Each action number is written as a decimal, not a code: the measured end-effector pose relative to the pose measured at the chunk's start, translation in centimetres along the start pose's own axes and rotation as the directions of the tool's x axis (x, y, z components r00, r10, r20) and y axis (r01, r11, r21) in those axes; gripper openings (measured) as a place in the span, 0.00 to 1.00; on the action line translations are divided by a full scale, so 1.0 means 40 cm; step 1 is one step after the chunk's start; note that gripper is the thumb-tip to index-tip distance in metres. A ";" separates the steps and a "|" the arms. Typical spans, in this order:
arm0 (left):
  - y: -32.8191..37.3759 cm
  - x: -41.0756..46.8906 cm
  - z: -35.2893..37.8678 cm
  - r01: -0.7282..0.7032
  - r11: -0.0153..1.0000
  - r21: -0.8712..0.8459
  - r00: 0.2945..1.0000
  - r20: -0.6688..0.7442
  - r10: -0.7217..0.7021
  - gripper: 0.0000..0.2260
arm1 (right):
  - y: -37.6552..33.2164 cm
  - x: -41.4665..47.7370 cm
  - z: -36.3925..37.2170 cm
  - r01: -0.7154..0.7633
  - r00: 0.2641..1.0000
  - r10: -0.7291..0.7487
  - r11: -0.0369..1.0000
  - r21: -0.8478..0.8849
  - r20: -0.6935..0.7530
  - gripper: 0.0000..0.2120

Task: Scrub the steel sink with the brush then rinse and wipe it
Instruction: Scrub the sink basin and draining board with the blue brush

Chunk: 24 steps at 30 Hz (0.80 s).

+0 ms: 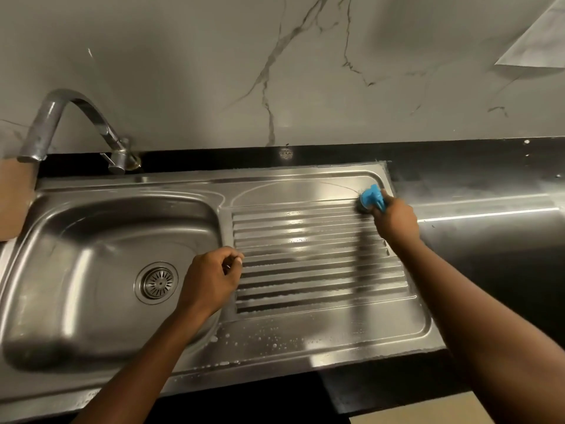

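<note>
Fingers of right hand wrap round blue brush pressed on far right corner of steel sink, left hand fingers loosely curled, empty, at mid-sink.

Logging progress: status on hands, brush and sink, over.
Right hand grips blue plastic scrub brush on drainboard, far corner. Left hand loosely curled, empty, by basin. Stainless steel sink wet, unobstructed.

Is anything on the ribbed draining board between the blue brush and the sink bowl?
No object lies on the ribbed steel draining board. Only the left hand is at its left edge, beside the steel bowl. The right hand holds the blue-handled brush at the far right corner.
</note>
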<state>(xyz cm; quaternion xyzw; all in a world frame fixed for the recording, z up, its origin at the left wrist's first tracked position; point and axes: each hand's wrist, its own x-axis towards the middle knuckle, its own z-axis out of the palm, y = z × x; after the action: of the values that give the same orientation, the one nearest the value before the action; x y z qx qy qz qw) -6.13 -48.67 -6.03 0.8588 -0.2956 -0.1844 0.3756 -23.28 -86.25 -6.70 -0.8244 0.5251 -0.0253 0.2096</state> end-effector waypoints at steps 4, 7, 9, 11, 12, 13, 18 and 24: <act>0.009 -0.006 0.014 0.002 1.000 -0.011 1.000 0.006 -0.002 0.05 | 0.027 0.019 -0.007 -0.074 0.997 0.075 0.995 0.067 -0.012 0.24; 0.020 -0.005 0.034 -0.011 1.000 -0.024 1.000 0.022 0.011 0.05 | 0.055 -0.011 -0.001 -0.133 0.990 0.138 0.982 0.131 -0.028 0.23; 0.030 -0.002 0.051 -0.035 0.999 -0.028 0.998 0.045 0.036 0.04 | 0.075 -0.054 0.002 -0.163 0.985 0.168 0.975 0.154 -0.023 0.23; 0.041 0.003 0.069 -0.059 0.998 -0.036 0.996 0.067 0.061 0.04 | 0.090 -0.109 -0.002 -0.172 0.983 0.180 0.970 0.174 -0.026 0.23; 0.049 0.006 0.081 -0.068 0.997 -0.039 0.994 0.080 0.071 0.05 | 0.101 -0.135 -0.005 -0.170 0.984 0.178 0.970 0.172 -0.033 0.23; 0.057 0.010 0.091 -0.074 0.996 -0.042 0.993 0.091 0.078 0.05 | 0.112 -0.161 -0.008 -0.167 0.984 0.175 0.972 0.166 -0.035 0.23; 0.091 0.028 0.124 -0.086 0.995 -0.048 0.989 0.120 0.091 0.05 | 0.160 -0.229 -0.009 -0.199 0.979 0.204 0.957 0.213 -0.002 0.25; 0.094 0.021 0.101 -0.093 0.995 -0.033 0.989 0.109 0.096 0.05 | 0.073 -0.085 -0.017 -0.110 0.993 0.113 0.986 0.122 -0.024 0.24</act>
<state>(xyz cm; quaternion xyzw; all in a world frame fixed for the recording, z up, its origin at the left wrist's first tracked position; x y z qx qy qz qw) -9.06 -53.43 -5.92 0.8270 -0.3539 -0.2177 0.3787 -27.47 -84.55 -6.58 -0.7791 0.5710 -0.0579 0.2523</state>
